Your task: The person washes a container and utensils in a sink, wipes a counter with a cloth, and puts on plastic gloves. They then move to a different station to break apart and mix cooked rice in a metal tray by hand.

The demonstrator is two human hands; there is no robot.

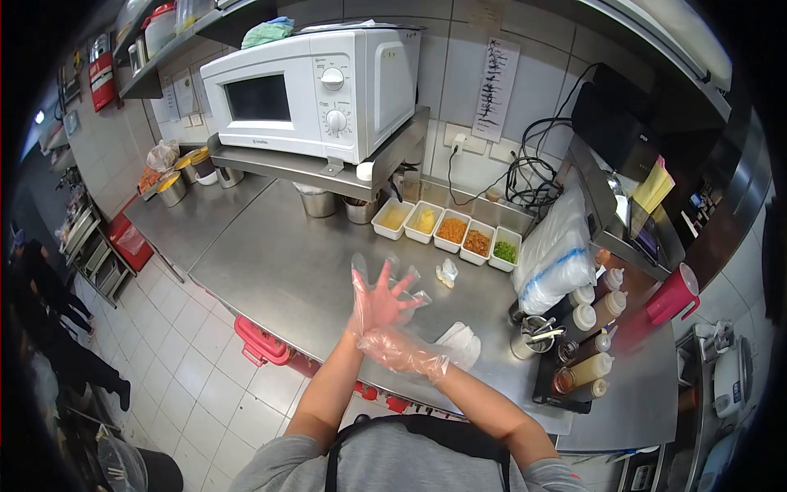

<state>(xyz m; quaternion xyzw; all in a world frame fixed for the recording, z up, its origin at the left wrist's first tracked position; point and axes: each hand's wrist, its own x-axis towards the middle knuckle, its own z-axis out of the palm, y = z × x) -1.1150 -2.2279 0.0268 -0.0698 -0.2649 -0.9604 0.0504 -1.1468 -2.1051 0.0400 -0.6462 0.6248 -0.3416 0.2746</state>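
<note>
My left hand is held over the steel counter with its fingers spread, inside a loose clear plastic glove whose tips stick out past the fingers. Across its wrist lies my right hand, also in a clear plastic glove, its fingers closed at the cuff of the left glove. A folded white cloth is on the counter beside my right wrist. Beyond my hands sits a small crumpled white piece. Several white tubs, including one of green chopped food and one of orange shreds, line the back.
A white microwave stands on a raised shelf. To the right are several squeeze bottles, a metal cup of utensils, a plastic bag stack and a pink jug. A person in dark clothes is at far left.
</note>
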